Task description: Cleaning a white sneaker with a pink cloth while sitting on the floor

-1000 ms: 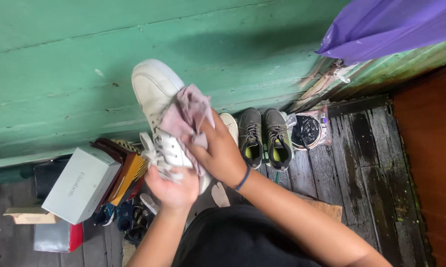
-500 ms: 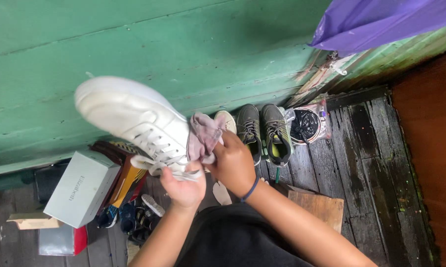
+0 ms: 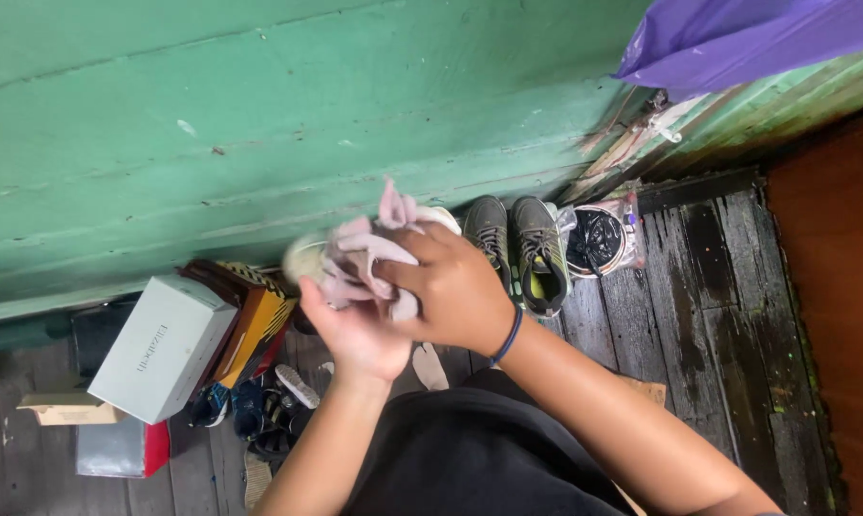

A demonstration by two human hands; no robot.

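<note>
Whereas a second ago the white shoe stood out long and plain to the left of your hands, it now shows only as a blurred pale end (image 3: pixel 305 258) poking out beside the cloth. On the left of the floor, the grey shoebox (image 3: pixel 162 347) leans on a stack of other boxes, unmoved. Your left hand (image 3: pixel 355 334) is closed under the shoe, gripping it from below. The pink cloth (image 3: pixel 369 253) now covers most of the shoe. Your right hand (image 3: pixel 455 287) is clenched on that cloth, pressing it against the shoe. Wiping appears to be under way on a fresh face. The grey-green sneakers (image 3: pixel 517 248) sit by the green wall (image 3: pixel 259 115), untouched.
</note>
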